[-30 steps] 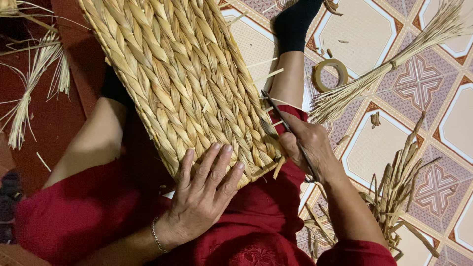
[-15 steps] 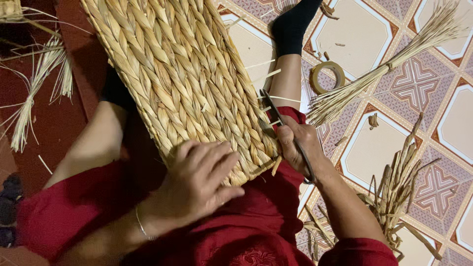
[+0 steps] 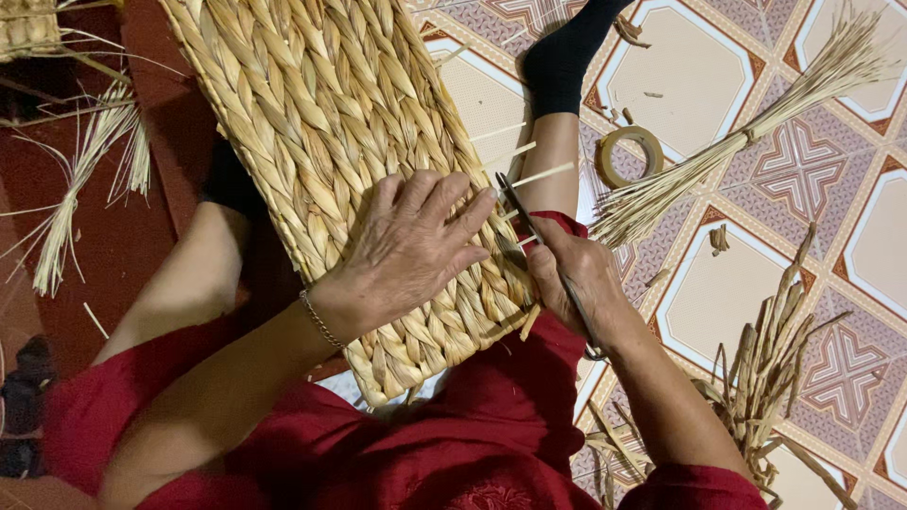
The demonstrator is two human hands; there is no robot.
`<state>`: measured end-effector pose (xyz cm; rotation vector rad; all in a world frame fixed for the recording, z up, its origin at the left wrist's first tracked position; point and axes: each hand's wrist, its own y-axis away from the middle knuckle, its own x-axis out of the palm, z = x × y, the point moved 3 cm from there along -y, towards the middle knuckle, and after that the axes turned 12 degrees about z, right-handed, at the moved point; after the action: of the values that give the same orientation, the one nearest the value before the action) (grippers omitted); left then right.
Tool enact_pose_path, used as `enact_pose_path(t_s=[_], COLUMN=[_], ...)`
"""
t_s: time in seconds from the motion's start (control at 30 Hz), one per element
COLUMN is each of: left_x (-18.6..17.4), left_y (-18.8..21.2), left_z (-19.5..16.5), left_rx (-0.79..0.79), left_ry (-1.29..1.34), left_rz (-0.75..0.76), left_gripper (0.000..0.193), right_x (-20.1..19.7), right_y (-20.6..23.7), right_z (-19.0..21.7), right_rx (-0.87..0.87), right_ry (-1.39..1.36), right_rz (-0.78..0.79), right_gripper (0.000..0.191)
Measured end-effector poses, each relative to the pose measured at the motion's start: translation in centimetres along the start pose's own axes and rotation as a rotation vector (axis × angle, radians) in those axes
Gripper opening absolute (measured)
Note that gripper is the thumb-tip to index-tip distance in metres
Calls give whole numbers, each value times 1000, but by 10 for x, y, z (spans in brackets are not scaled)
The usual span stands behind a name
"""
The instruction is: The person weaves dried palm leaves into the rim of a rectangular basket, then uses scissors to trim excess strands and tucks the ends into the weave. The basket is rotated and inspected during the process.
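While I've got the view looking down, the left hand (image 3: 411, 247) is lying flat with fingers spread on the woven mat (image 3: 340, 161), which sits across the lap and runs up toward the top of the frame. Right next to it the right hand (image 3: 574, 281) is gripped around a pair of scissors (image 3: 548, 255), blades pointing up along the mat's right edge where a few loose straw ends (image 3: 529, 151) stick out. Over on the tiled floor (image 3: 699, 312) there's a roll of tape (image 3: 631, 154) just beside a tied bundle of thin straw (image 3: 746, 146), and a heap of darker dried stalks (image 3: 765, 368) sits by the right forearm. More loose straw (image 3: 80, 179) lies off to the left on the red floor. The left hand covers a good chunk of the mat's weave.
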<state>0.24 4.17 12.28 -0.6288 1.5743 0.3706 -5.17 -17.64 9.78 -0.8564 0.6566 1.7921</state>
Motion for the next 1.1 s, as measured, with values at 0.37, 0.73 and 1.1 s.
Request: enact_pose_path(t_s=[0.37, 0.73, 1.1], left_x=[-6, 2, 0], left_y=[2, 1, 2], left_z=[-3, -2, 0], left_rx=[20, 4, 14], left_ry=[16, 10, 13], left_rz=[-1, 21, 8], left_gripper=[64, 68, 67], right_x=[7, -2, 5], right_y=[5, 13, 14], right_z=[-9, -23, -57], right_rx=[-8, 123, 67], right_ry=[-47, -477, -571], right_rz=[-76, 117, 198], right_gripper=[45, 74, 118])
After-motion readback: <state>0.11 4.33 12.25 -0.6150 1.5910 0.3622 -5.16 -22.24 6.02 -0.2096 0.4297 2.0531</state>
